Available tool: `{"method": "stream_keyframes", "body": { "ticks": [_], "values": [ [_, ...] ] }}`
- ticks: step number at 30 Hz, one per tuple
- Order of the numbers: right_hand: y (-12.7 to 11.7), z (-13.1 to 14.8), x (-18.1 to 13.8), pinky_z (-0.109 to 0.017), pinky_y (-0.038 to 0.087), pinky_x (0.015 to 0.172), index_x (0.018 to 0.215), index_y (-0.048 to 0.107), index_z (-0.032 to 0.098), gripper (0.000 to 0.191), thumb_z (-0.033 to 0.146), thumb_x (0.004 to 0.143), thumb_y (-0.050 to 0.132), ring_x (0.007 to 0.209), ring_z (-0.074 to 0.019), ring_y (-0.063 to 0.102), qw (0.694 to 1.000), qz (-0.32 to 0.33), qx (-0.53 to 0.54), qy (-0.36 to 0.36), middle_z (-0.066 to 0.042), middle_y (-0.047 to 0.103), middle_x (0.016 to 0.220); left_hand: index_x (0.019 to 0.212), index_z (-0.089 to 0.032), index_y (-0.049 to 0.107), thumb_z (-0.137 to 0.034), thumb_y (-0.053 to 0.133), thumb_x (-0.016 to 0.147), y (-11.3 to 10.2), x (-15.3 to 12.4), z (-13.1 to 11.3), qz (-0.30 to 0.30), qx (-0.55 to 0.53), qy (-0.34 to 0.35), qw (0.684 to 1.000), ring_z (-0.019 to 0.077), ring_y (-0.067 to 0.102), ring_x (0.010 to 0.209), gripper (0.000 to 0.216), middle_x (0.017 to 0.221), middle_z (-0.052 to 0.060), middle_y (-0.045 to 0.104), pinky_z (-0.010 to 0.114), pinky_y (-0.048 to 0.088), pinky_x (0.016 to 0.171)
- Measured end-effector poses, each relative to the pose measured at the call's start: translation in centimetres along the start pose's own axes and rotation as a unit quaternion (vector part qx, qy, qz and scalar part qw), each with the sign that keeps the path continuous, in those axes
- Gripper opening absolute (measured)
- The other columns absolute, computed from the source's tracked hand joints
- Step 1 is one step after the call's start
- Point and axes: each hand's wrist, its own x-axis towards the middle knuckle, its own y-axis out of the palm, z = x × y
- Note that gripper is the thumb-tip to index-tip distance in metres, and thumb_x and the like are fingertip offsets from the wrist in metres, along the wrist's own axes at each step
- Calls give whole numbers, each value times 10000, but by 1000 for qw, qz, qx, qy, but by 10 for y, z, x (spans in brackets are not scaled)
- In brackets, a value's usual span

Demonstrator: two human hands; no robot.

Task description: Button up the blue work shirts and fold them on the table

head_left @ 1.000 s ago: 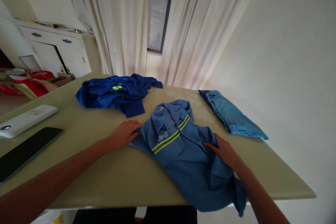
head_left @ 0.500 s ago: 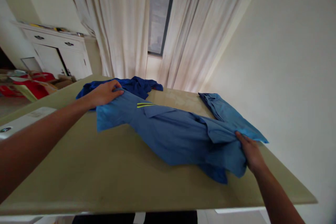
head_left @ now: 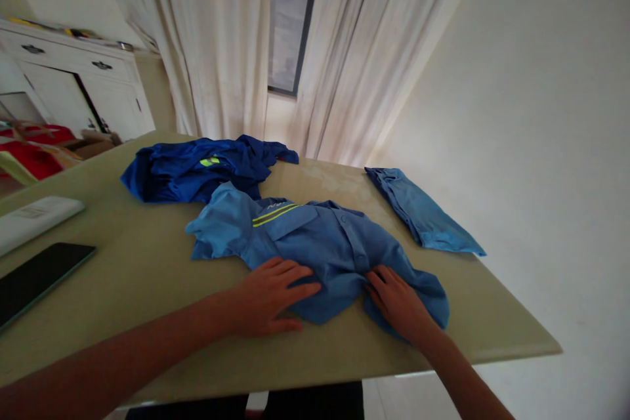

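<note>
A light blue work shirt [head_left: 319,236] lies rumpled on the table, its buttoned front up, with yellow and dark stripes above a chest pocket. My left hand [head_left: 273,295] rests at the shirt's near edge, fingers stretched out and apart, some on the cloth. At the near edge further right, my right hand [head_left: 398,305] has its fingers curled together on the fabric beside the button strip; its thumb is hidden. A crumpled dark blue garment [head_left: 191,170] with a yellow-green patch lies behind, touching or nearly touching the shirt's left sleeve.
A folded light blue garment [head_left: 423,210] lies along the table's right side. On the left are a white device [head_left: 39,220] and a black phone [head_left: 42,275]. The table [head_left: 162,315] ends close to my body. Curtains [head_left: 216,33] and a white cabinet [head_left: 73,79] stand behind.
The shirt, held up and stretched between both hands before, now lies on the table. My left hand let go of its sleeve and came nearer and right; my right hand moved left. The view shifted.
</note>
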Motion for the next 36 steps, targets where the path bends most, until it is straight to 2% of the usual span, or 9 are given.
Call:
{"method": "stream_keyframes", "body": {
  "ticks": [3,7,14,17,21,24,27,33,36],
  "values": [
    [-19,2,23,-409,554,866,1037,686,211,284,302,1035,417,920,-267,679,997,12,82,0,-101,701,980,1334,-299,621,-392,662,911,16,26,-7,5,37,-38,999,343,566,1236,436,1383,124,603,500,475,1015],
    [-75,-6,30,-343,534,852,1068,731,235,379,487,1030,450,891,-232,682,971,-73,218,64,-45,737,945,1037,-213,714,-198,492,946,-14,49,26,-62,-130,-141,979,251,669,990,241,1014,76,732,417,526,940],
    [-95,-40,11,-220,363,468,1058,724,206,433,594,873,671,531,-112,474,839,-277,411,223,12,589,685,954,-175,763,-526,646,808,-86,11,54,-193,-526,-366,743,283,710,903,398,915,98,756,383,591,810],
    [-70,-53,6,-210,300,432,1051,718,187,458,596,845,697,475,-90,420,840,-231,430,234,28,551,638,855,-227,798,-445,786,684,-99,-18,58,-15,-491,-363,792,277,720,948,277,939,42,775,306,587,814],
    [-35,-62,30,-290,531,651,1070,732,185,489,618,859,651,811,-202,675,904,-152,340,209,-99,723,982,1138,-248,775,-344,873,607,-105,-26,72,226,-487,-236,810,299,718,1039,548,1080,42,777,300,573,878],
    [-15,-63,79,-380,547,922,1208,687,198,517,599,892,605,1114,-250,658,927,-178,286,166,-136,667,1257,1217,-194,713,-449,680,835,-89,2,98,92,-399,-259,875,281,681,1133,460,1209,94,734,360,538,978],
    [-4,-58,136,-399,512,1005,1311,626,171,540,539,916,597,1238,-266,609,938,-166,234,196,-178,591,1392,1268,-113,652,-381,521,926,-62,38,130,-83,-115,-354,924,307,614,1230,454,1324,181,656,430,470,1067],
    [9,-26,190,-334,475,986,1287,635,189,525,362,811,775,1151,-256,657,993,43,86,71,-121,701,1257,1125,-167,680,-438,777,721,-42,62,161,101,51,-405,907,403,632,1146,497,1234,193,676,477,530,930],
    [3,-15,194,-319,475,928,1067,702,196,249,299,841,705,1034,-248,684,996,40,59,46,-82,751,1077,1088,-231,660,-351,638,857,-64,75,167,53,58,-396,915,323,663,1090,262,1171,114,689,424,535,912]
  ]
}}
